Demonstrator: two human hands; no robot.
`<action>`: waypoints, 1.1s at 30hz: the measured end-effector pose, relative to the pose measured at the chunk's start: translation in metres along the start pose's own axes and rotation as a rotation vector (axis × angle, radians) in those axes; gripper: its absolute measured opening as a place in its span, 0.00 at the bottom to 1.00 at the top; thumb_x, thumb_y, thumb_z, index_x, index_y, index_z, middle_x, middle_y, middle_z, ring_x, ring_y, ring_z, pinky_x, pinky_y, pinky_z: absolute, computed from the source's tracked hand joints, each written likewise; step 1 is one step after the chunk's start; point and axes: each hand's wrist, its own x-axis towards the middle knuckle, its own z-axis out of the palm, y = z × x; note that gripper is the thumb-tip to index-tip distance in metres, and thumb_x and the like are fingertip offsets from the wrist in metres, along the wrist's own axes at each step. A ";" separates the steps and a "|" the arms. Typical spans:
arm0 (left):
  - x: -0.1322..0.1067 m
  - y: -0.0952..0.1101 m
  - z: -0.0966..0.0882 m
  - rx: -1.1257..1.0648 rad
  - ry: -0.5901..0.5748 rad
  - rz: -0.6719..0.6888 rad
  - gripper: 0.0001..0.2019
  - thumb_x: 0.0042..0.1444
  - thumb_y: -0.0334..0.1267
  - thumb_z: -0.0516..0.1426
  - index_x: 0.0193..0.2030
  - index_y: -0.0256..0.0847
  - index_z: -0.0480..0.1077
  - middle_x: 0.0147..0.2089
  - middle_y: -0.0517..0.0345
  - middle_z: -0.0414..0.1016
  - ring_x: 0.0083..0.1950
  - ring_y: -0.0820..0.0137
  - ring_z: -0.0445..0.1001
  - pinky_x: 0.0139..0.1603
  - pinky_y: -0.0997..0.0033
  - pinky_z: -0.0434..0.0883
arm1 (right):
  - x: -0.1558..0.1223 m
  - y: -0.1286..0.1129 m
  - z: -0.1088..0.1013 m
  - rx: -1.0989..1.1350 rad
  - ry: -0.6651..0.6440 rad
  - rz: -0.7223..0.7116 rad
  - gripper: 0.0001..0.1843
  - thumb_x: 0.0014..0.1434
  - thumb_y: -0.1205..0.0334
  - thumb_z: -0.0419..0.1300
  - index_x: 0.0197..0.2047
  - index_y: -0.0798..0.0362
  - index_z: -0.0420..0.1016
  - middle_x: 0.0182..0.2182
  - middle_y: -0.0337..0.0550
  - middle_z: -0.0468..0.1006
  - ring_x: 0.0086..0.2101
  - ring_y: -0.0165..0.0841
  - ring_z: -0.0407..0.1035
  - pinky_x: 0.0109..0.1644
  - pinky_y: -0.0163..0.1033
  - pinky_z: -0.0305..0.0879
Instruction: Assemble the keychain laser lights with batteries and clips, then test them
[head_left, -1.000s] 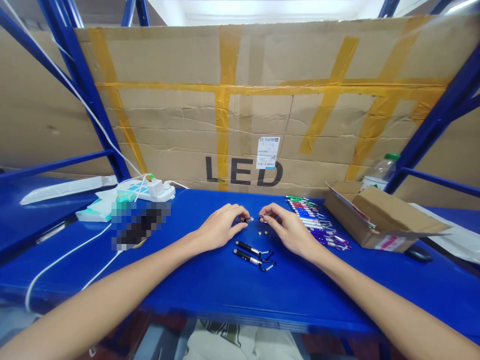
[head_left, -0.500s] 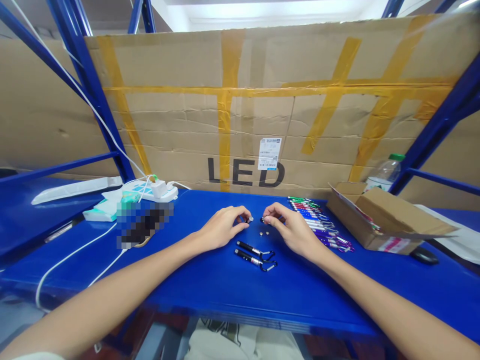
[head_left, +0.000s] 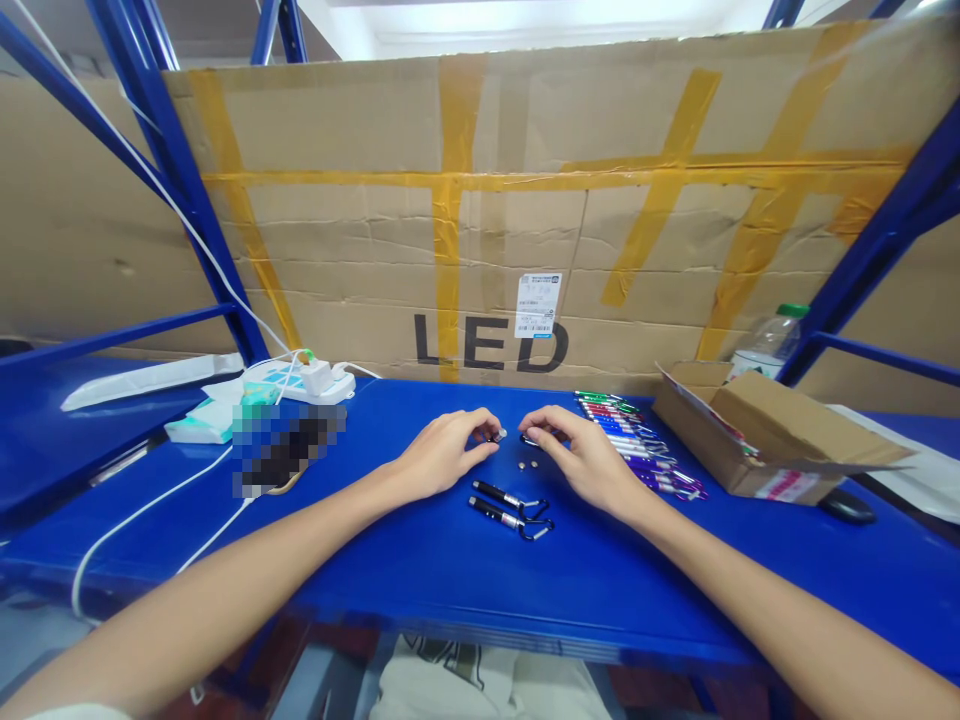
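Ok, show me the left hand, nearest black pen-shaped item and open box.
Left hand (head_left: 448,453): head view, its back.
Nearest black pen-shaped item (head_left: 491,512): head view, barrel.
Open box (head_left: 701,436): head view, left wall.

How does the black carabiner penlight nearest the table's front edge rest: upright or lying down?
Lying down: the carabiner penlight rests lengthwise on the blue tabletop.

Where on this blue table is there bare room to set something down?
The widest free patch lies between the two black pen-like items and the front edge of the table. Another lies between the left hand and the power strip. It is crowded right of the right hand: coloured pen-like items, then an open carton.
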 end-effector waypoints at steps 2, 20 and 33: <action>0.000 0.000 0.000 0.020 0.005 0.007 0.07 0.69 0.38 0.61 0.51 0.45 0.74 0.49 0.57 0.83 0.50 0.63 0.80 0.51 0.64 0.73 | 0.000 0.002 0.000 -0.001 -0.006 -0.002 0.10 0.72 0.56 0.58 0.47 0.47 0.80 0.45 0.45 0.84 0.44 0.41 0.76 0.50 0.47 0.70; -0.001 0.004 -0.003 -0.065 -0.029 0.042 0.06 0.71 0.37 0.58 0.52 0.46 0.73 0.52 0.57 0.83 0.52 0.64 0.81 0.51 0.65 0.74 | -0.001 0.000 0.000 0.015 -0.003 0.020 0.08 0.73 0.55 0.58 0.48 0.47 0.76 0.45 0.44 0.83 0.43 0.40 0.75 0.48 0.45 0.69; -0.002 0.007 -0.006 -0.050 -0.018 0.082 0.06 0.71 0.38 0.58 0.52 0.45 0.75 0.52 0.57 0.83 0.52 0.64 0.81 0.52 0.66 0.75 | -0.002 -0.007 -0.001 0.007 -0.018 -0.010 0.06 0.72 0.55 0.59 0.47 0.47 0.75 0.43 0.44 0.82 0.40 0.39 0.74 0.45 0.45 0.69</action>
